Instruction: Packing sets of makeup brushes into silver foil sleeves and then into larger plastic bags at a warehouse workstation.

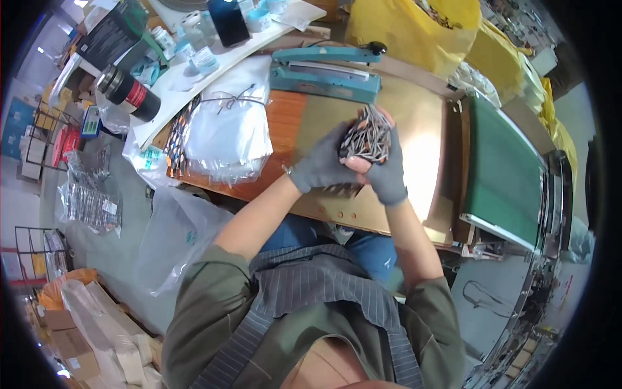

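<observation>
Both hands, in grey fingerless gloves, are closed round a thick bundle of thin grey stick-like pieces point(367, 137) with dark and orange bits among them; their exact kind I cannot make out. My left hand point(319, 163) wraps the bundle's left side. On the right side, my right hand point(389, 174) grips it, fingers partly hidden behind. The bundle is held above the wooden worktable point(285, 120). Just beyond stands a teal bag sealer point(327, 84) with a long lever. Left of the hands lies a stack of clear plastic bags point(227, 133), crossed by a dark cord.
A white shelf point(184, 87) at the far left carries jars, a phone point(228, 23) and a dark thermos point(128, 92). To the right is a green conveyor belt point(502, 162). Yellow bags point(414, 39) stand behind. A clear plastic bag point(178, 236) hangs by the table's left front.
</observation>
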`<act>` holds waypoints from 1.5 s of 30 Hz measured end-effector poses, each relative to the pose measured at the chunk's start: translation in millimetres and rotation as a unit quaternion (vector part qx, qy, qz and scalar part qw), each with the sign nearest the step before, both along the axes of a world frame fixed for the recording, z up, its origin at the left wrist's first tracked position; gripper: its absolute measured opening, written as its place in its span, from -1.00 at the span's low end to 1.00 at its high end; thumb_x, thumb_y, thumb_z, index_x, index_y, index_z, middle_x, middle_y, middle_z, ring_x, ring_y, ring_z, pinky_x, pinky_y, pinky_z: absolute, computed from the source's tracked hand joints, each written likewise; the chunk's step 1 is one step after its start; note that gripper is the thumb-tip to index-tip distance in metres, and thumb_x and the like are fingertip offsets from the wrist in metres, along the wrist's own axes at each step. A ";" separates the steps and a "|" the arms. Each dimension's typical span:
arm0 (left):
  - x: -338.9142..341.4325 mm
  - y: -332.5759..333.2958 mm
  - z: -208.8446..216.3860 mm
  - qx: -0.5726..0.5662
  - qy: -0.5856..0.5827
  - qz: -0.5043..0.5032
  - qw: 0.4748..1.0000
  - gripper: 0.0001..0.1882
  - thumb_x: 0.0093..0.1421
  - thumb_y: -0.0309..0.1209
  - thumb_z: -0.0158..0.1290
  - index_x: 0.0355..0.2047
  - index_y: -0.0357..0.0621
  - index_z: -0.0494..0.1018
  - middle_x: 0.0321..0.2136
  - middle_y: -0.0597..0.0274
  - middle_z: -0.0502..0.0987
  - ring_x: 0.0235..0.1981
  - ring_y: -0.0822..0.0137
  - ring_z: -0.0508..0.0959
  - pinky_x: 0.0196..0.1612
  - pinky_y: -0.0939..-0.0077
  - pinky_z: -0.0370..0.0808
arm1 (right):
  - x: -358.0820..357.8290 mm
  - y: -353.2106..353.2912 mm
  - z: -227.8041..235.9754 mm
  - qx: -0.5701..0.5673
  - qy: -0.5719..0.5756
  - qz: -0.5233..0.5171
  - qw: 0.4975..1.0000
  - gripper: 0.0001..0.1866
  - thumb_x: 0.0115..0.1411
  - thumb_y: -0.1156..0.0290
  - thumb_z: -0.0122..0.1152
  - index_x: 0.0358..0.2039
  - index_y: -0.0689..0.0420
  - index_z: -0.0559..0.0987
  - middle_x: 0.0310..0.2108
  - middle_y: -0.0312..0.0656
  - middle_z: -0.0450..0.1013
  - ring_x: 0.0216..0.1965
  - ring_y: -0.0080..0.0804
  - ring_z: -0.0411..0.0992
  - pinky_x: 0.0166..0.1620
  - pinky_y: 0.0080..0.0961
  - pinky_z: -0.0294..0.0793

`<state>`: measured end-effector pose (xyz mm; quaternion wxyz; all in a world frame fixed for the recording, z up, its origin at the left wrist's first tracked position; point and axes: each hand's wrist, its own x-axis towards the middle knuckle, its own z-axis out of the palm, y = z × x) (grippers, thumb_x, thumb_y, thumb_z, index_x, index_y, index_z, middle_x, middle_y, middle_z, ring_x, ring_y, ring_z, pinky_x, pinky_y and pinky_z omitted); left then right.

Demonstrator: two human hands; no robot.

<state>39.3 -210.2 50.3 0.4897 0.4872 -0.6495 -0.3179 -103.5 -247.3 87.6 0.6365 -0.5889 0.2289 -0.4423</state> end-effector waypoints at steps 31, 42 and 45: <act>43.9 97.1 -17.5 -0.091 0.020 0.296 0.951 -0.61 0.27 -0.17 -0.12 -0.54 -0.23 0.40 -0.65 0.34 0.44 -0.57 0.38 0.43 -0.38 0.45 0.39 | 52.9 37.8 -28.0 0.229 0.072 0.212 0.947 -0.65 -0.04 0.41 0.10 -0.22 0.31 0.49 -0.49 -0.11 0.48 -0.53 -0.44 0.45 -0.42 -0.59 0.44; 6.0 38.3 26.3 -0.145 -0.034 0.108 0.983 -0.65 0.16 -0.20 0.01 -0.67 -0.13 0.35 -0.79 0.29 0.29 -0.73 0.36 0.35 -0.56 0.45 0.31 | 2.1 15.2 -69.8 0.342 -0.008 0.131 0.931 -0.47 0.03 0.28 0.12 0.00 0.30 0.38 -0.43 -0.14 0.46 -0.43 -0.41 0.44 -0.31 -0.55 0.46; -9.3 72.9 42.9 -0.365 -0.190 0.072 0.909 -0.72 0.07 -0.26 0.11 -0.65 -0.13 0.35 -0.68 0.13 0.38 -0.60 0.11 0.44 -0.50 0.33 0.35 | -7.4 24.7 -61.1 0.356 -0.135 0.276 0.882 -0.43 0.11 0.10 0.06 0.00 0.28 0.35 -0.28 -0.09 0.45 -0.35 -0.33 0.44 -0.24 -0.50 0.48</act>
